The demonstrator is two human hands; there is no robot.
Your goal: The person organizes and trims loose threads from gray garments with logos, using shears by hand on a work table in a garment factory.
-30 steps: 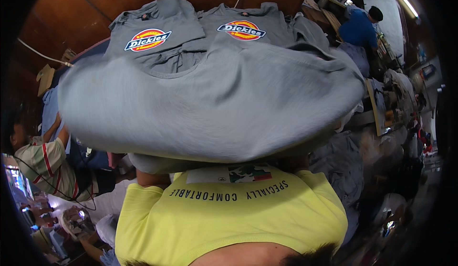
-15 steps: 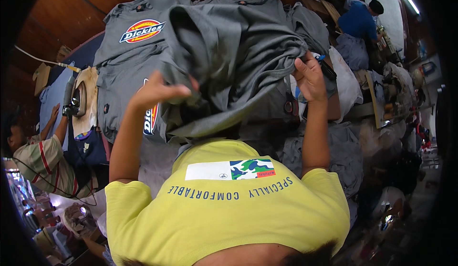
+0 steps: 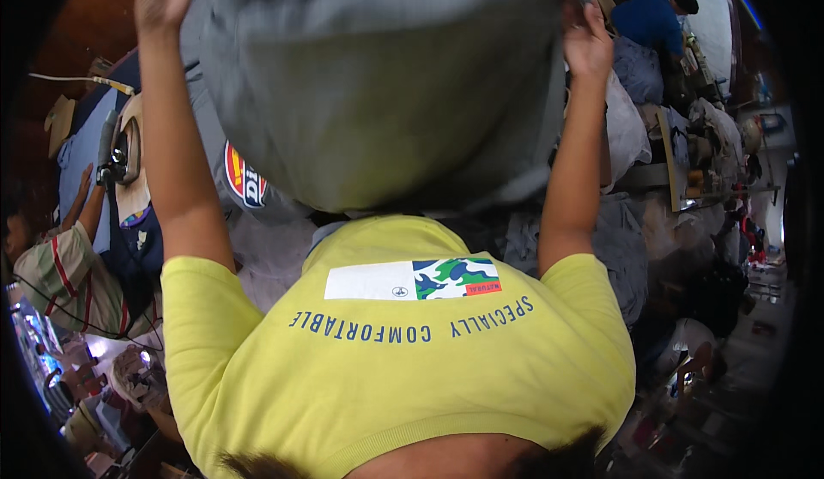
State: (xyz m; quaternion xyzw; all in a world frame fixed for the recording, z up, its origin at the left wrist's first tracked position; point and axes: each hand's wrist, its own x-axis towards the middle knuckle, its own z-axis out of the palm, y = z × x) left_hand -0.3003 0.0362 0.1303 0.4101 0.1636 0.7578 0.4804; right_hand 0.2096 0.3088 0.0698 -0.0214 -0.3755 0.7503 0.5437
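Observation:
A grey T-shirt [image 3: 386, 101] hangs spread and lifted in front of me, blurred by motion, covering most of the work surface. At its upper left corner is my left hand [image 3: 169, 3], its fingers partly cut off by the top of the picture; they appear closed on the cloth's edge. On the opposite side my right hand [image 3: 589, 45] pinches the other edge of the shirt. Under the lifted cloth, at the left, part of another grey shirt with a coloured oval print [image 3: 244, 175] shows.
To the left, a co-worker in a striped shirt [image 3: 60, 269] has an arm near an iron [image 3: 127, 148]. A person in blue [image 3: 645, 15] sits at the far right. White plastic [image 3: 627, 123] and heaped grey cloth [image 3: 618, 230] lie at my right.
The bunched T-shirt has been raised and spread out toward me. My left hand has moved up and left onto its edge; my right hand has risen and shifted slightly right.

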